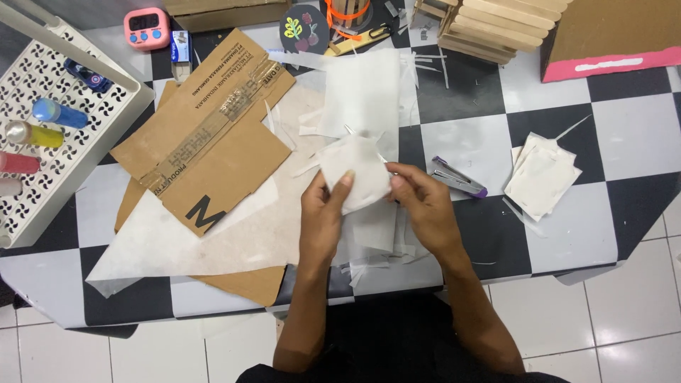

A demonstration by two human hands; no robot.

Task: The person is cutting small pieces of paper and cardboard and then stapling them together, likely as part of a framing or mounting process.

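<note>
Black-and-white checkered table top (624,135) fills most of the view, white tiled floor below it. Flattened brown cardboard sheet with tape strips (206,135) lies left of centre, over a large sheet of thin white paper (184,245) that spreads toward the table's near edge. White perforated plastic tray (74,152) at far left carries coloured tubes on their sides. Stack of pale wooden slats (496,25) at top right, beside a cardboard box with a pink edge (610,32). Small stack of square white paper pieces (543,177) sits right of the hands, well apart from them.

Small white paper piece with ragged cut edges (355,174) is held up above the table centre, between both hands. Left hand (323,220) pinches its left side, thumb on top. Right hand (422,206) pinches its right edge with thumb and fingers closed; what else is under those fingers is hard to tell. Purple-and-grey stapler (457,177) lies on the table just beside the right hand. Pink digital timer (147,28) stands at top left.
</note>
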